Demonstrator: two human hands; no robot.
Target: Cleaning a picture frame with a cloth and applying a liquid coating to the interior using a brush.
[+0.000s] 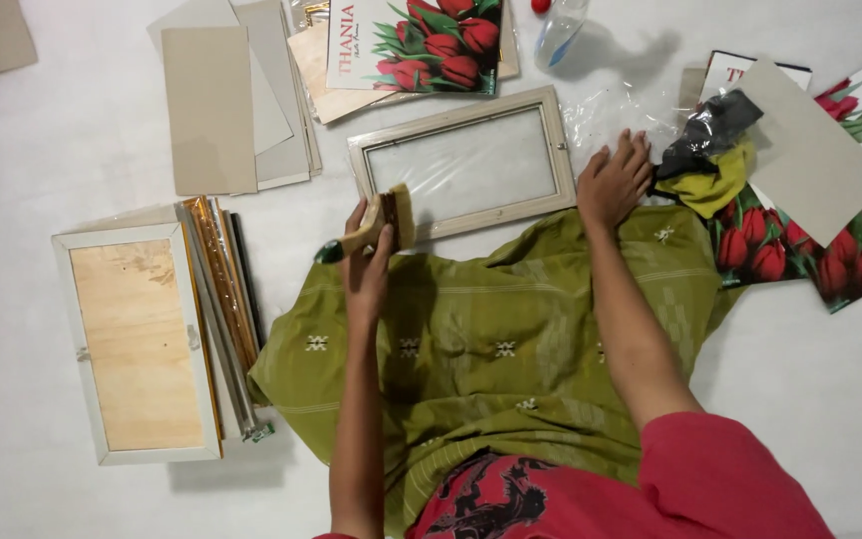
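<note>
At frame center I see the pale picture frame (463,165) lying flat on the white floor (52,140), my right hand (613,180) spread at its right corner, my left hand (366,262) pinching a small brush (391,220) at its lower-left edge.

Head view, straight down, close.

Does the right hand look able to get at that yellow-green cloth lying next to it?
Probably yes. The right hand rests flat at the picture frame's corner, and the yellow-green cloth lies just beside it on the floor, with nothing between them. A dark plastic bag covers only its upper part.
</note>
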